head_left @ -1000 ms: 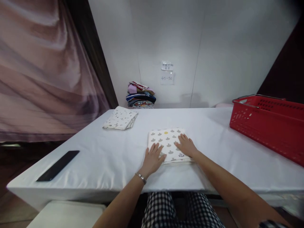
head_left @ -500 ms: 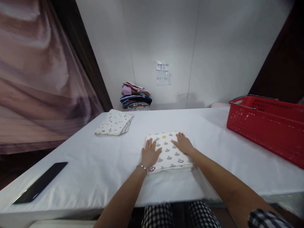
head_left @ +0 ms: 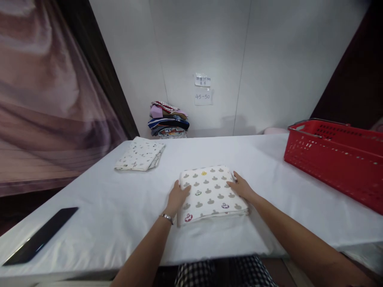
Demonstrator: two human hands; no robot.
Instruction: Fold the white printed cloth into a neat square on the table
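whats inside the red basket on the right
The red basket shows only part of its perforated inner wall; nothing is visible inside, but its near side hides the bottom, so I can't tell what lies there.

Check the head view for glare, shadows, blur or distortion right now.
Head view: pale glints on the black flat object; soft shadows on the wall; top right corner dark. Head view: print on the folded cloth between the hands reads well, but small writing on the upper sign is hard to read. Head view: red basket looks stretched, probably wide-lens distortion.
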